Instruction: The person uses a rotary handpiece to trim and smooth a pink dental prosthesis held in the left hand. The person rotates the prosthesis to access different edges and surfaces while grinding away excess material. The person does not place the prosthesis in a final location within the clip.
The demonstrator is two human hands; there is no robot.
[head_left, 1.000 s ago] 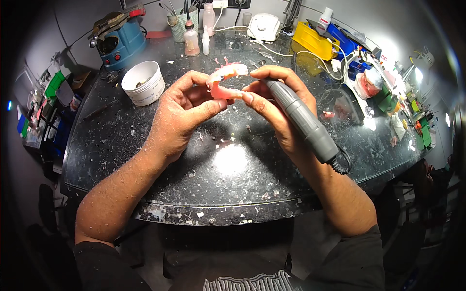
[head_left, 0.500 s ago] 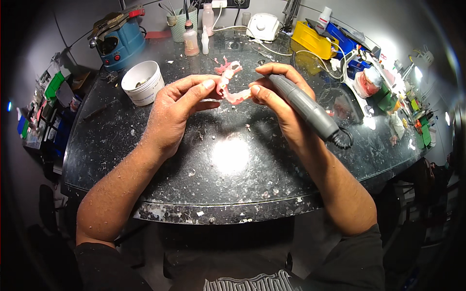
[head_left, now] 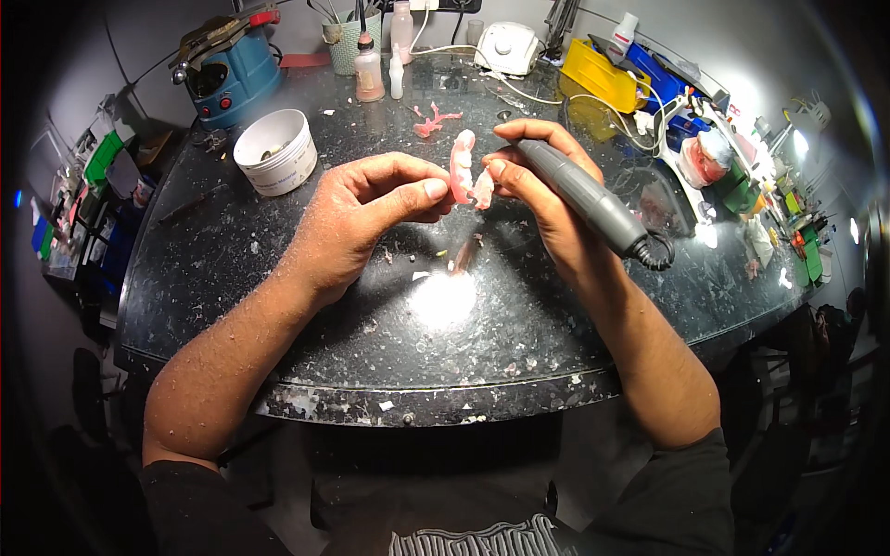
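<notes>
A pink denture with pale teeth (head_left: 461, 173) is held up above the table, its curved arch turned on end. My left hand (head_left: 366, 206) pinches its left side between thumb and fingers. In my right hand (head_left: 554, 195) a dark grey rotary handpiece (head_left: 586, 202) lies across the palm, with a coiled cord at its rear end. The right thumb and fingertips also meet the denture's right side. The handpiece's front tip is hidden by the fingers. Behind the denture, a branched pink scrap (head_left: 434, 120) lies on the table.
A white tub (head_left: 278, 171) stands left of my hands, near a blue machine (head_left: 232, 88). Bottles (head_left: 369, 74) and a tool cup (head_left: 343, 51) are at the back. A white control box (head_left: 505, 48), cords and a yellow bin (head_left: 598, 76) stand back right. Debris dots the black tabletop (head_left: 352, 343).
Both hands have turned the denture, so its arch now stands more upright and slightly farther right. The pink scrap behind it shows apart from it now. The right hand keeps the handpiece.
</notes>
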